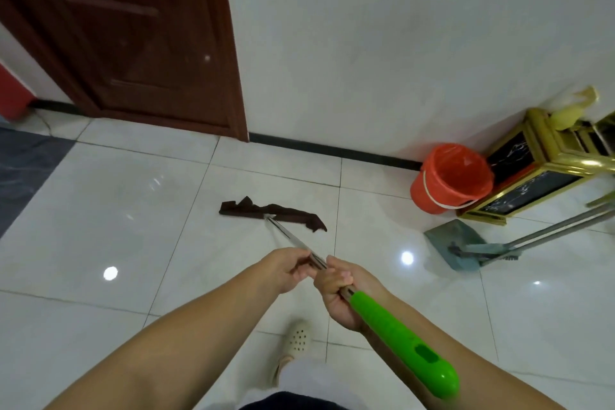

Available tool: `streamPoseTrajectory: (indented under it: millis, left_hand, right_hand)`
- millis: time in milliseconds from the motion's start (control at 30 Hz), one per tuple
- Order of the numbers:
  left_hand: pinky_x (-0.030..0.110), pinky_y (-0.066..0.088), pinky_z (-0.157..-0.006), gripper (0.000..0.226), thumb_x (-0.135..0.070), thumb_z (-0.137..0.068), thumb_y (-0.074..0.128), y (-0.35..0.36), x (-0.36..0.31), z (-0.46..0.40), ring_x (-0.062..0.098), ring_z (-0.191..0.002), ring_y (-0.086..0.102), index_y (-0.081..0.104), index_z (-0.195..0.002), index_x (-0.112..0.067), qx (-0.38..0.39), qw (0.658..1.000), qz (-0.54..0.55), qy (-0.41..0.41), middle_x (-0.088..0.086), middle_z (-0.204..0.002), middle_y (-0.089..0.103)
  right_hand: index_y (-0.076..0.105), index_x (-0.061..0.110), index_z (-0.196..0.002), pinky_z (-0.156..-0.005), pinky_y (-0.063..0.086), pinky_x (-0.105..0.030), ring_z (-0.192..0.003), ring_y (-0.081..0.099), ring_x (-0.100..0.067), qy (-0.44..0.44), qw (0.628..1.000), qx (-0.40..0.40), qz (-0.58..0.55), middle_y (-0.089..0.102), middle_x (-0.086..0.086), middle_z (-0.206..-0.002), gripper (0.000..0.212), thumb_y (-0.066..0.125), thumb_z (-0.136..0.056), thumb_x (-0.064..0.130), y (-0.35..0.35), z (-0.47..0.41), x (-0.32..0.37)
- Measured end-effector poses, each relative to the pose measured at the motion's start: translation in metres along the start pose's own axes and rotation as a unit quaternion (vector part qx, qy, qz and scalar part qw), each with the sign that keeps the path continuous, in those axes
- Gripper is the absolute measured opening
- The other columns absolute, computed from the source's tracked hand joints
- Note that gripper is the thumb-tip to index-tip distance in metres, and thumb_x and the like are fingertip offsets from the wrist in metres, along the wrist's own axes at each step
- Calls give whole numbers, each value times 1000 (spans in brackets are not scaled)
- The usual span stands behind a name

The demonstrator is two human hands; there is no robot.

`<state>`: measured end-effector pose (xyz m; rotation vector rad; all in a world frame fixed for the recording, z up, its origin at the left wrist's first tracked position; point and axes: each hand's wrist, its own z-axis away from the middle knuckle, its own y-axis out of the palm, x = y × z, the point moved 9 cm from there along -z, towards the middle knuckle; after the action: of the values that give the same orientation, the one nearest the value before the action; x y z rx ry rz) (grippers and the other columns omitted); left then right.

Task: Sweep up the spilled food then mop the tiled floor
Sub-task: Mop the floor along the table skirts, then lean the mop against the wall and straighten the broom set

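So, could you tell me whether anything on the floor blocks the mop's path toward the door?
Nothing visible does. The mop cloth lies on bare tiles before the door; the bucket and dustpan sit off right.

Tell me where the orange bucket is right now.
In the head view the orange bucket stands on the tiled floor at the right, by the wall, touching the gold-framed cabinet, with the dustpan just in front of it.

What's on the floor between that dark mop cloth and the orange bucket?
Nothing: the head view shows only bare, glossy white tile between the mop cloth and the orange bucket. The dustpan sits nearer the camera, off that line.
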<state>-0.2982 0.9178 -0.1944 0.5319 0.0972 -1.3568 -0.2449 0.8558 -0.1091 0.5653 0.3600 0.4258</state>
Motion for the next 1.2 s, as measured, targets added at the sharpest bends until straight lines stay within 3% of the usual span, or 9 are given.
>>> streamPoseTrajectory:
  millis: [133,267,500,667,733,867,967,1067,1200]
  left_hand:
    - [27,58,-63,21,3,-96,43,29,-37,-28,24,-71,60,56,-79,7,-3,1000,23,-6,18,-78,59]
    - [34,48,-87,18,3,-96,44,47,-66,-45,25,-74,61,56,-83,8,-1,999,39,-18,19,-82,60]
    - [31,46,-82,24,4,-96,43,53,-129,-70,19,-44,66,55,-74,6,-21,999,46,-7,12,-47,65]
    - [33,47,-87,23,4,-96,42,56,-188,-89,18,-43,66,55,-77,6,18,999,46,3,13,-49,66]
    - [30,49,-85,23,3,-96,43,58,-216,-97,18,-45,67,55,-78,6,38,998,45,0,14,-51,67]
    - [25,55,-59,16,2,-95,46,51,-277,-107,18,-52,70,58,-86,8,67,997,34,-7,16,-61,70]
    - [25,58,-72,19,-2,-94,51,36,-332,-117,17,-67,70,60,-108,8,45,991,-126,20,13,-77,70]
    - [28,53,-76,30,-2,-87,55,17,-401,-127,16,-73,60,59,-116,-4,-26,922,-356,149,8,-89,62]
    - [27,49,-85,33,-12,-78,65,56,-460,-118,10,-92,59,66,-109,-23,87,748,-551,359,-3,-99,65]
  right_hand:
    - [49,2,-80,-26,33,-10,-23,38,-11,13,999,-27,17,38,-5,-45,34,38,-101,26,23,-10,49]
    - [53,-1,-78,-25,33,-11,-23,38,-10,25,997,-33,65,37,-3,-46,15,53,-83,12,53,-18,74]
    - [56,-2,-70,-25,33,-10,-24,38,-9,1,998,-31,59,36,-2,-45,30,45,-94,13,108,-47,109]
    - [55,-8,-59,-27,34,-11,-23,40,-13,24,999,-18,15,38,-6,-41,56,38,-101,25,156,-73,126]
    - [54,-8,-63,-27,35,-13,-23,40,-16,31,999,-18,-3,39,-8,-42,54,37,-101,26,182,-83,134]
    - [50,-3,-79,-30,38,-18,-25,41,-19,47,998,-33,-1,41,-9,-46,33,37,-100,20,247,-100,144]
    - [45,3,-100,-27,38,-18,-26,42,-19,31,999,-35,-11,40,-9,-49,19,34,-101,19,301,-111,156]
    - [46,-3,-109,-29,43,-18,-30,47,-20,17,999,-33,21,41,-8,-54,21,37,-96,10,346,-120,167]
    - [55,-6,-91,-31,46,-20,-35,54,-17,-10,985,-42,167,50,-10,-53,20,55,-77,8,391,-133,185]
